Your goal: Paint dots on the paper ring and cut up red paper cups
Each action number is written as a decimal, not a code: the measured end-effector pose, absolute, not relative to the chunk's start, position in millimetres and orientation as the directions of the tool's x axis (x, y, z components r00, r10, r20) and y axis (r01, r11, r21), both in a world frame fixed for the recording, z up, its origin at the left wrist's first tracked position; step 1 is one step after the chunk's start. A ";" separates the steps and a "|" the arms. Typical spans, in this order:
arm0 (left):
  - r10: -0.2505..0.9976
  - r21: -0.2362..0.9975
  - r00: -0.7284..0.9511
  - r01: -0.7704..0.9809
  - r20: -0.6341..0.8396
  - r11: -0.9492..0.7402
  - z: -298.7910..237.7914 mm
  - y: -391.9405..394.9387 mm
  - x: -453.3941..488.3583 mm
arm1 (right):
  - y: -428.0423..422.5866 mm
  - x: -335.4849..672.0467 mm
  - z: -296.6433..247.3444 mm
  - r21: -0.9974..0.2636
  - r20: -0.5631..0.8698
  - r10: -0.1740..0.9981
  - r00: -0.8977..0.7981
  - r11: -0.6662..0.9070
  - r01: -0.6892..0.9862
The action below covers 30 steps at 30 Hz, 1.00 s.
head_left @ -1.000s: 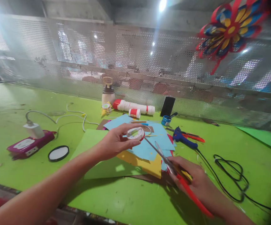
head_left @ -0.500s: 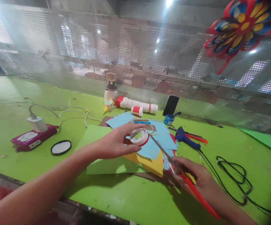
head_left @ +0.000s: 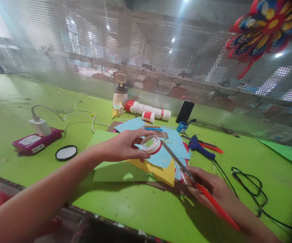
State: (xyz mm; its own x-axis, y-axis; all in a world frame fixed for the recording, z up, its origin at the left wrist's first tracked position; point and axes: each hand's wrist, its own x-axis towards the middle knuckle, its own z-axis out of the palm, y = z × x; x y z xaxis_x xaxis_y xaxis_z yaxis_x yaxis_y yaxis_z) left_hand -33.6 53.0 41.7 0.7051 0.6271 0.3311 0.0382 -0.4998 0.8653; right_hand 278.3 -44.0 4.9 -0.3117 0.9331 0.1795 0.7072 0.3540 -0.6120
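My left hand [head_left: 124,145] grips the white ring [head_left: 157,145] between thumb and fingers. The ring is tilted and held above the paper stack; its inner wall is dotted, and a red edge shows along its lower right side. My right hand [head_left: 213,185] is closed around the red-handled scissors [head_left: 206,194], blades together and pointing up and left. The blade tip lies just beside the ring's right side — I cannot tell whether the two touch.

Below the ring, blue sheets [head_left: 177,143], a yellow sheet [head_left: 165,173] and a light green sheet [head_left: 113,173] overlap on the green table [head_left: 136,209]. To the right of the sheets lies a blue glue gun [head_left: 202,150]; behind them stands a blue jar [head_left: 182,127]. A black-rimmed disc [head_left: 66,153] lies to the left, near a purple power strip [head_left: 37,145].
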 end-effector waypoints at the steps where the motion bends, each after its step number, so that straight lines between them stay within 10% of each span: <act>1: 0.624 0.871 0.711 0.033 0.325 -0.491 41.0 54.0 -33.9 | -44.6 278.7 5.6 -0.621 0.166 0.935 -0.314 0.347 0.703; 30: 0.677 0.785 0.610 0.142 0.411 -0.603 42.8 57.9 -33.3 | -48.8 280.7 4.6 -0.429 0.205 0.892 -0.402 0.452 0.782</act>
State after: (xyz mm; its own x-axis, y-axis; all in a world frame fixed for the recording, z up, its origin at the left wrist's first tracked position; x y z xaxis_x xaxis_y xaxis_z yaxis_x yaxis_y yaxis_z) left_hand -33.3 57.9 42.8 0.6101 0.6775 0.4109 0.1416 -0.6034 0.7847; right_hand 280.7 -48.8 4.6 -0.4025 0.8921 0.2053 0.7820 0.4516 -0.4295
